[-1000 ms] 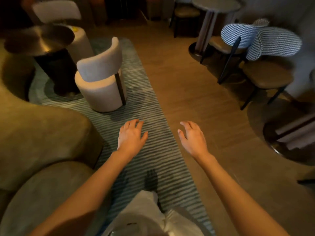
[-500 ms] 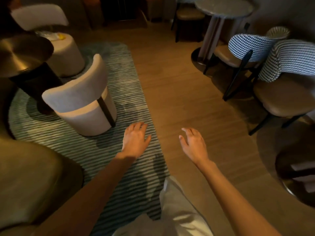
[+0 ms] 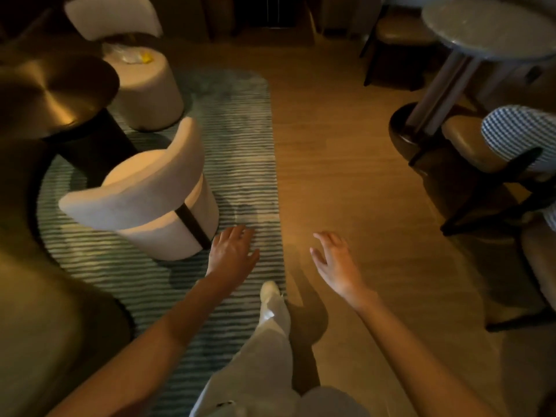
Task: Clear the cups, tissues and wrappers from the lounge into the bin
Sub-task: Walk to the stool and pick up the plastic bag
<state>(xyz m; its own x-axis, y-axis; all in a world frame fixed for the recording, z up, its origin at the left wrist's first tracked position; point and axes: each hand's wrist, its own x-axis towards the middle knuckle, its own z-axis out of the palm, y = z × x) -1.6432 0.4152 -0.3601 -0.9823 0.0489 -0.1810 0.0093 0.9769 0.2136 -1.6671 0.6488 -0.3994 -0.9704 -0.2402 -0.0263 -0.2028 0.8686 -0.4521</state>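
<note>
Wood floor across the middle and right of the view. Striped rug running from 6 o'clock up to 12 o'clock, left of centre, widening round the seats at 9 o'clock. Olive sofa curving along 7 to 8 o'clock. Round brass table on a dark pedestal at 10 o'clock. Near cream chair between 9 and 10 o'clock, back turned this way, standing on the rug beside the brass table. Far cream chair at 11 o'clock, just behind the brass table. Pale round table at 1 o'clock on light legs and a dark base. Checked chairs at 3 o'clock, brown seats, dark legs. White trouser leg and shoe at 6 o'clock, stepping along the rug's right edge.

Left hand just below centre, palm down over the rug, fingers straight and relaxed, holding nothing. Right hand at 5 o'clock of centre over the floor, fingers spread wide and slightly bent, holding nothing.

Crumpled wrappers, clear with a yellow bit, lying on the far chair's seat at 11 o'clock, well apart from both hands.
</note>
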